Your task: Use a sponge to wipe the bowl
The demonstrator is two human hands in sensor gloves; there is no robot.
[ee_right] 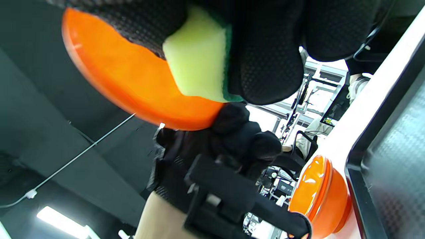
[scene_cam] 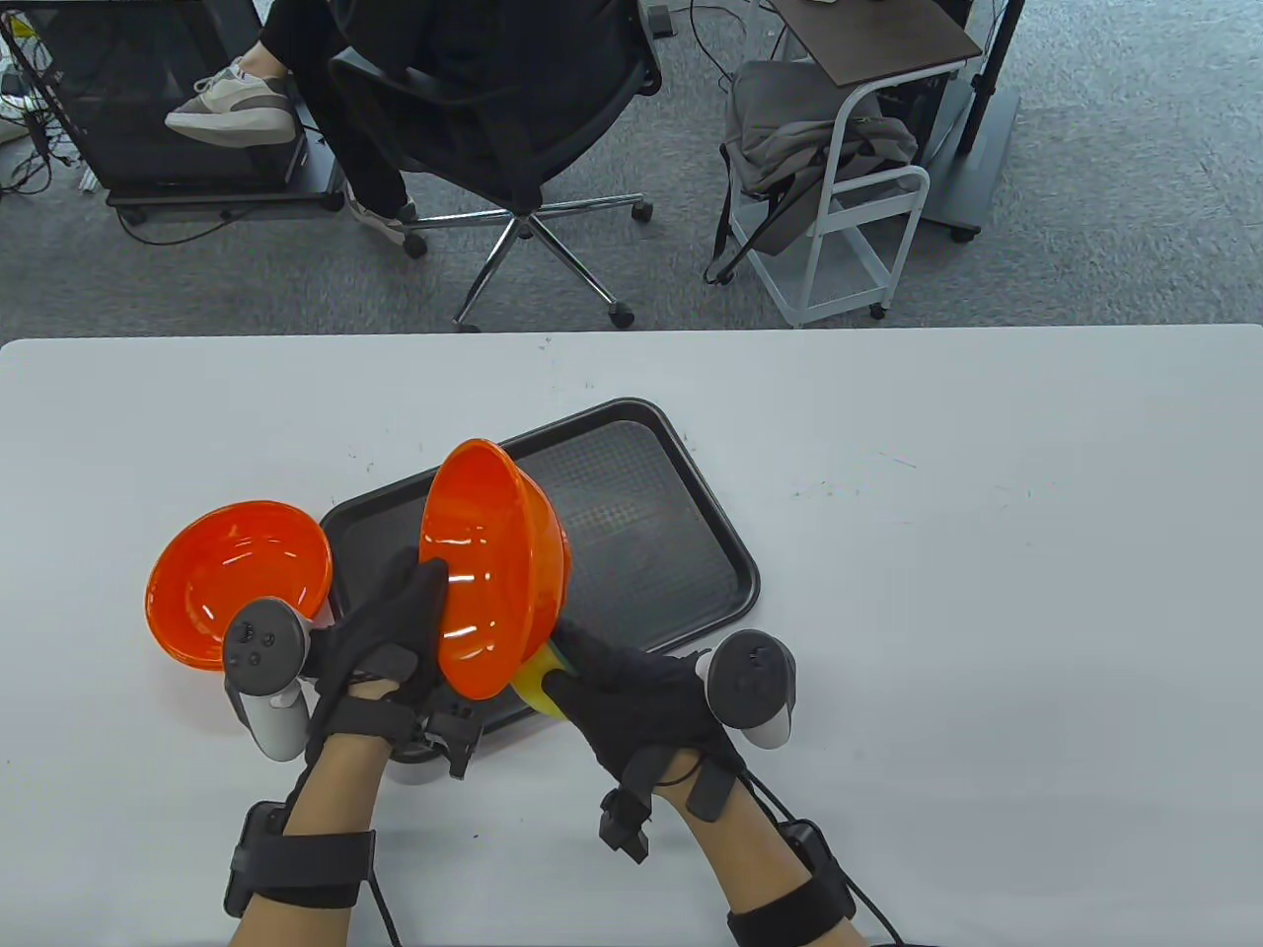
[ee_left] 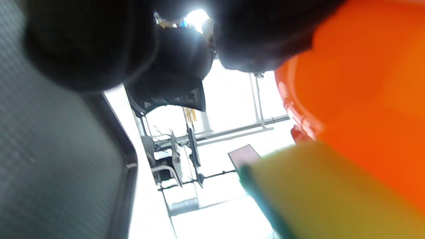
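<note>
My left hand (scene_cam: 395,631) grips an orange bowl (scene_cam: 498,562) by its rim and holds it tilted on edge above the dark tray (scene_cam: 691,533), its opening facing left. My right hand (scene_cam: 631,691) grips a yellow sponge with a green backing (scene_cam: 538,681) and presses it against the bowl's outer underside. In the right wrist view the sponge (ee_right: 199,63) lies against the orange bowl (ee_right: 132,79) under my gloved fingers (ee_right: 265,59). The left wrist view shows the bowl (ee_left: 358,93) and the sponge (ee_left: 318,192) close up.
A second orange bowl (scene_cam: 237,582) stands upright on the white table (scene_cam: 987,592), left of the tray; it also shows in the right wrist view (ee_right: 318,196). Beyond the table's far edge are an office chair (scene_cam: 513,118) and a white cart (scene_cam: 849,187).
</note>
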